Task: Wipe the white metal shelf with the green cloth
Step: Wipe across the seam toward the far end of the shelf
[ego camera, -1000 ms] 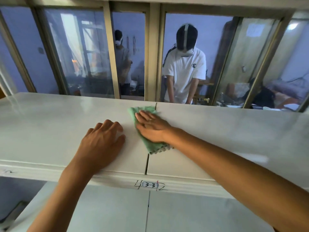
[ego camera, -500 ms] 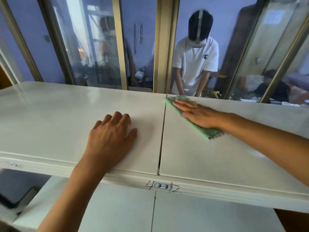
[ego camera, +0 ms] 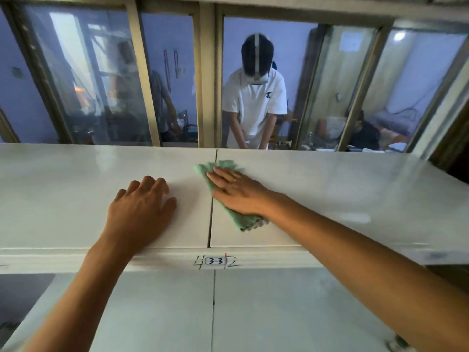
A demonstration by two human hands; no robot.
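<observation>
Right hand [ego camera: 241, 194] presses flat on fuzzy green cloth [ego camera: 250, 222]; left hand [ego camera: 140, 212] rests open on glossy shelf [ego camera: 330, 199].

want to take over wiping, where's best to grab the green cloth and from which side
Probably the near end of the green cloth, coming from the shelf's front edge. The cloth lies flat in a long strip; the right hand presses flat on its middle, and only the near end and far corner stick out.

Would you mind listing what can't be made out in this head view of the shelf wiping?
- Green cloth: its middle is hidden under the right hand.
- White metal shelf: both ends are cut off by the frame edges.
- Left hand: its palm contact is hidden by its own back.
- Marks beside the label: too blurred to read.
</observation>
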